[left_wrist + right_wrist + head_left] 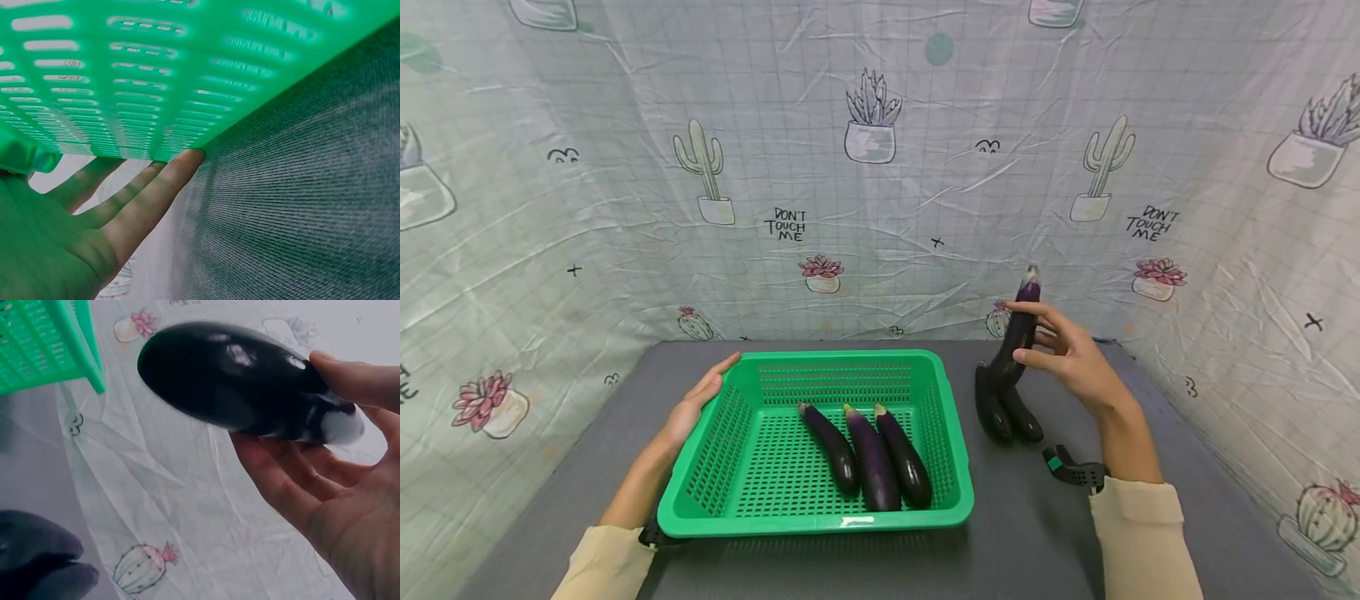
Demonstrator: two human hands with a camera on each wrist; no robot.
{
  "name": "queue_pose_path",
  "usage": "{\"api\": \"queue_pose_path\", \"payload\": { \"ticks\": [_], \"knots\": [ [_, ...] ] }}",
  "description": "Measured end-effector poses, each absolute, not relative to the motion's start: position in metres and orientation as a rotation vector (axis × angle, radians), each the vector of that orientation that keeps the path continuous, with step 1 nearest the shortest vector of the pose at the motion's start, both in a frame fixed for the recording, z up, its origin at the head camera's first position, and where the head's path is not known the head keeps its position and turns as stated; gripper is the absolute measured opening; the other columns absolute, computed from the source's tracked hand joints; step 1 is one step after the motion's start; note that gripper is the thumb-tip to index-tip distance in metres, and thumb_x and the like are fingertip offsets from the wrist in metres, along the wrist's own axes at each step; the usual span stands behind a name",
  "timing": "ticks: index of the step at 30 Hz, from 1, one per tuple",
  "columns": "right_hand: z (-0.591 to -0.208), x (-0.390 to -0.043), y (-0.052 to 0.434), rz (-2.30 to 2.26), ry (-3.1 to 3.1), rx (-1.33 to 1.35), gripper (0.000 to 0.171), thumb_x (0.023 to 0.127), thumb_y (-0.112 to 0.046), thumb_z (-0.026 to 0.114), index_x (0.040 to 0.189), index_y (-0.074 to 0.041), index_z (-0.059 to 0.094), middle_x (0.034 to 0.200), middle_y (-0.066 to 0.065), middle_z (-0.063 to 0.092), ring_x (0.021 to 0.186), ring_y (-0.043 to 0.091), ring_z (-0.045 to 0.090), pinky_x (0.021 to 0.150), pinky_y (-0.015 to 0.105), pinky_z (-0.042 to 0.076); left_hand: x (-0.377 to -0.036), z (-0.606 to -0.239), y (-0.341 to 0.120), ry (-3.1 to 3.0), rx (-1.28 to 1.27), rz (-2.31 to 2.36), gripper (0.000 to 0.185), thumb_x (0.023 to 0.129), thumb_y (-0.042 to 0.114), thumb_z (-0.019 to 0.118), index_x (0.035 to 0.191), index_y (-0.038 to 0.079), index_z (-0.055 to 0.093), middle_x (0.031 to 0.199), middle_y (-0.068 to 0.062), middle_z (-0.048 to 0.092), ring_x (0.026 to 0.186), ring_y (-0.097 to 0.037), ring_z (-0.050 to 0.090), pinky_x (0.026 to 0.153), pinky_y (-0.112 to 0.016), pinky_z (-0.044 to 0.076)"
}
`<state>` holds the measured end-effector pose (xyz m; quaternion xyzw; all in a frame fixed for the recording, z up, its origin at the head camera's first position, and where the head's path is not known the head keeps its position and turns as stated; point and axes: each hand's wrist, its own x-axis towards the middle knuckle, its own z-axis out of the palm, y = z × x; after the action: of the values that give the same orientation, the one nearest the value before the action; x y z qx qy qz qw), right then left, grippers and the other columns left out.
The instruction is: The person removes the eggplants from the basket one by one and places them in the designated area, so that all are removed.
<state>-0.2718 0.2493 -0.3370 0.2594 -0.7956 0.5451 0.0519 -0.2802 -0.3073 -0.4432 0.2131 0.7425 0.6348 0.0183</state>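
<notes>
A green plastic basket (730,433) sits on the grey table and holds three dark purple eggplants (871,457) side by side. My left hand (696,404) lies flat with straight fingers (156,187) against the basket's left wall (156,69). My right hand (1067,354) grips a fourth eggplant (1017,333) near its stem end and holds it nearly upright to the right of the basket; its shiny body (231,378) fills the right wrist view. Two more eggplants (1003,412) lie on the table just below it.
The grey table (1037,533) is walled in on three sides by a cactus-print cloth (880,183). A black and green clip (1071,468) lies near my right wrist. The basket's corner (75,344) shows in the right wrist view.
</notes>
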Motion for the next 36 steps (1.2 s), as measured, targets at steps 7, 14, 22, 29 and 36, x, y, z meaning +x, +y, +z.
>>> {"api": "queue_pose_path", "payload": {
  "ticks": [7, 14, 22, 29, 36],
  "knots": [
    [-0.341, -0.271, 0.262, 1.539, -2.475, 0.721, 0.050, 0.102, -0.011, 0.066, 0.150, -0.014, 0.052, 0.170, 0.015, 0.025, 0.143, 0.049, 0.039, 0.105, 0.061, 0.046, -0.281, -0.444, -0.307, 2.335, 0.697, 1.963, 0.057, 0.116, 0.025, 0.018, 0.163, -0.007, 0.008, 0.166, -0.036, 0.000, 0.131, 0.019, 0.036, 0.102, -0.007, 0.033],
    [-0.342, -0.274, 0.276, 1.559, -2.519, 0.659, 0.058, 0.103, -0.013, 0.065, 0.157, -0.020, 0.046, 0.172, 0.015, 0.020, 0.152, 0.055, 0.022, 0.114, 0.077, 0.024, -0.281, -0.445, -0.308, 2.323, 0.691, 1.967, 0.058, 0.116, 0.027, 0.019, 0.164, -0.004, 0.008, 0.167, -0.034, 0.000, 0.132, 0.018, 0.036, 0.102, -0.008, 0.034],
    [-0.347, -0.276, 0.289, 1.549, -2.562, 0.689, 0.060, 0.104, -0.008, 0.060, 0.160, -0.017, 0.040, 0.171, 0.019, 0.020, 0.149, 0.059, 0.023, 0.109, 0.079, 0.026, -0.280, -0.445, -0.309, 2.314, 0.674, 1.964, 0.059, 0.116, 0.029, 0.018, 0.165, -0.002, 0.007, 0.168, -0.032, -0.001, 0.132, 0.019, 0.036, 0.103, -0.008, 0.035],
    [-0.357, -0.281, 0.299, 1.529, -2.607, 0.650, 0.062, 0.103, -0.007, 0.062, 0.161, -0.014, 0.039, 0.171, 0.020, 0.020, 0.145, 0.058, 0.031, 0.106, 0.074, 0.035, -0.279, -0.445, -0.308, 2.293, 0.666, 1.971, 0.059, 0.116, 0.029, 0.018, 0.165, -0.002, 0.006, 0.168, -0.032, 0.000, 0.133, 0.017, 0.038, 0.103, -0.008, 0.035],
    [-0.368, -0.290, 0.307, 1.507, -2.654, 0.558, 0.069, 0.100, -0.008, 0.066, 0.162, -0.016, 0.036, 0.169, 0.025, 0.022, 0.144, 0.063, 0.032, 0.105, 0.079, 0.034, -0.279, -0.445, -0.308, 2.309, 0.680, 1.963, 0.059, 0.116, 0.028, 0.018, 0.164, -0.004, 0.006, 0.167, -0.033, 0.000, 0.133, 0.018, 0.037, 0.103, -0.008, 0.035]
  ]
}}
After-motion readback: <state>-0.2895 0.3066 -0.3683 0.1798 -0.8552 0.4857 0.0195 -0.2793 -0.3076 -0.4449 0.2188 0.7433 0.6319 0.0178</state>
